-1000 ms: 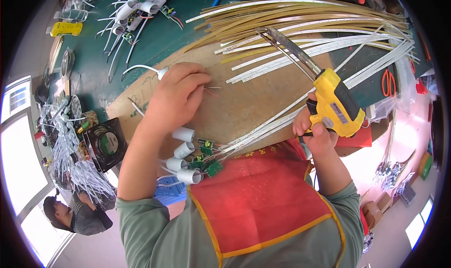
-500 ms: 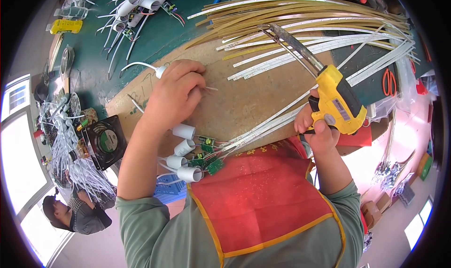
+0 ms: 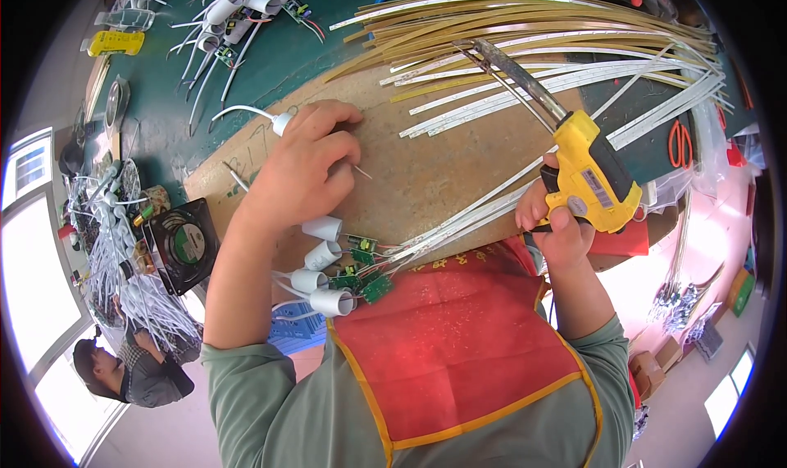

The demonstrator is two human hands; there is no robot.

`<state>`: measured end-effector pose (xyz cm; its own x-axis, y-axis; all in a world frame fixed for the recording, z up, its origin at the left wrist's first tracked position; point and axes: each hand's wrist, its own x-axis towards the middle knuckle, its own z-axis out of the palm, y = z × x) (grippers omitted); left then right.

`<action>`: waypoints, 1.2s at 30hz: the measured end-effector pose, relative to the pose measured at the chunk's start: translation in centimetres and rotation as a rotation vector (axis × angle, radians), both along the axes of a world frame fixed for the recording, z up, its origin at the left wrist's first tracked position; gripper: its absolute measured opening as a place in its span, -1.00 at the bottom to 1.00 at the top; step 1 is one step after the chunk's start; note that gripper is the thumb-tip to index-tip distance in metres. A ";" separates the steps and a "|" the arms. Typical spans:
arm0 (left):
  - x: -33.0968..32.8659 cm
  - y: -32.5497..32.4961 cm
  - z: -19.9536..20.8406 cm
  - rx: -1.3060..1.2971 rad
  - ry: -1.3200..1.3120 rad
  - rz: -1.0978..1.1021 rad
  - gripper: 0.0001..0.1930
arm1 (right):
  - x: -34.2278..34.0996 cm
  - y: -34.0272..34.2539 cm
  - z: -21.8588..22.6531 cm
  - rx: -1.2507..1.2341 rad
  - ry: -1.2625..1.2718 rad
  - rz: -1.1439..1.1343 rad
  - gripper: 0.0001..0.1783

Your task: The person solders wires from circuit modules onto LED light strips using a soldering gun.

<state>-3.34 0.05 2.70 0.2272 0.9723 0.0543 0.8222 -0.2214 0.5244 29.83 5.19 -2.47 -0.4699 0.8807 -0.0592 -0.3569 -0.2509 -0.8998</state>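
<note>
My left hand [image 3: 303, 165] is curled over the brown board, its fingers bent round a white cable with a white end cap [image 3: 281, 123]. The cap shows above the knuckles, and a thin wire end [image 3: 364, 172] pokes out by the fingertips; the rest is hidden under the palm. In my right hand [image 3: 557, 222] is a yellow and black soldering gun [image 3: 592, 173], gripped by its handle. Its dark metal barrel and thin side tube point up and left, over the board and away from my left hand.
White LED strips [image 3: 459, 230] run to green circuit boards [image 3: 361, 275] and white tubes [image 3: 332, 302] at the near edge. More strips [image 3: 525, 34] lie at the far side. A black fan [image 3: 182, 247] stands left; orange-handled scissors [image 3: 680, 144] lie right. Another person [image 3: 139, 370] sits lower left.
The fingers of my left hand have shifted slightly, and the wire end by them now slants down to the right. The soldering gun has hardly moved.
</note>
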 end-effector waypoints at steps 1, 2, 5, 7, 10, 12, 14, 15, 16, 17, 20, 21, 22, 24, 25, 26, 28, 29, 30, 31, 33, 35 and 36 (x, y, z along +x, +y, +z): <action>0.0 0.0 0.0 -0.008 -0.014 -0.002 -0.88 | 0.0 0.0 0.0 0.003 0.000 0.000 -0.12; 0.0 0.0 0.0 -0.017 -0.028 -0.004 -0.89 | 0.0 0.0 0.0 0.002 0.000 0.000 -0.12; -0.2 0.0 0.1 -0.037 -0.039 -0.020 -0.89 | 0.0 0.0 0.1 0.008 -0.005 -0.004 -0.12; -0.3 0.0 0.2 -0.059 -0.046 -0.025 -0.88 | 0.0 0.0 0.1 0.008 -0.003 -0.003 -0.12; -0.5 0.0 0.3 -0.071 -0.030 -0.065 -0.88 | 0.0 0.0 0.0 0.007 -0.007 -0.007 -0.12; -0.5 0.0 0.5 -0.061 -0.007 -0.101 -0.87 | 0.0 0.0 0.1 0.006 -0.009 -0.002 -0.12; -0.4 -0.1 0.6 -0.084 0.047 -0.134 -0.87 | 0.0 0.0 0.1 0.005 -0.012 0.003 -0.12; -0.4 -0.1 0.7 -0.085 0.047 -0.135 -0.87 | 0.0 0.0 0.1 0.007 -0.014 0.001 -0.12; -0.4 -0.1 0.8 -0.095 0.061 -0.145 -0.86 | 0.0 0.0 0.1 0.010 -0.016 -0.001 -0.12; -0.5 -0.1 0.9 -0.105 0.077 -0.153 -0.85 | 0.0 0.0 0.1 0.010 -0.015 -0.001 -0.12; -0.6 -0.2 0.7 -0.087 0.093 -0.144 -0.87 | 0.0 0.0 0.0 -0.001 -0.011 0.003 -0.11; -0.4 -0.2 0.5 -0.087 0.092 -0.144 -0.87 | 0.0 0.0 0.0 -0.006 -0.013 -0.001 -0.11; -0.1 -0.2 0.2 -0.111 0.001 0.005 -0.89 | -0.1 0.0 0.0 -0.011 -0.015 -0.005 -0.11; 0.8 -0.2 -0.1 -0.132 -0.090 0.149 -0.90 | 0.0 -0.1 0.0 -0.013 -0.014 -0.012 -0.11; 1.1 -0.2 -0.3 -0.119 -0.097 0.202 -0.92 | 0.1 -0.2 -0.1 -0.016 -0.012 -0.017 -0.11; 1.3 -0.1 -0.4 -0.108 -0.106 0.255 -0.93 | 0.1 -0.1 -0.2 -0.017 -0.015 -0.020 -0.11; 1.0 0.1 -0.6 -0.081 -0.068 0.170 -0.92 | 0.3 0.0 -0.5 0.023 0.068 0.013 -0.24; 0.8 0.1 -0.6 -0.055 -0.025 0.090 -0.92 | 0.2 0.0 -0.4 0.021 0.069 0.013 -0.24; 0.6 0.1 -0.6 -0.057 -0.024 0.090 -0.92 | 0.0 -0.1 -0.1 -0.003 0.031 0.001 -0.18; 0.4 0.1 -0.5 -0.060 -0.008 0.062 -0.91 | -0.1 -0.1 0.1 -0.028 -0.007 -0.011 -0.11; 0.1 0.0 -0.4 -0.064 0.006 0.033 -0.90 | 0.0 0.0 0.1 -0.023 -0.010 -0.009 -0.11; 0.0 0.1 -0.3 -0.077 -0.021 -0.008 -0.89 | 0.0 0.0 0.1 -0.019 -0.012 -0.006 -0.11; 0.0 0.1 -0.2 -0.078 -0.022 -0.008 -0.89 | 0.0 0.0 0.1 -0.017 -0.012 -0.005 -0.11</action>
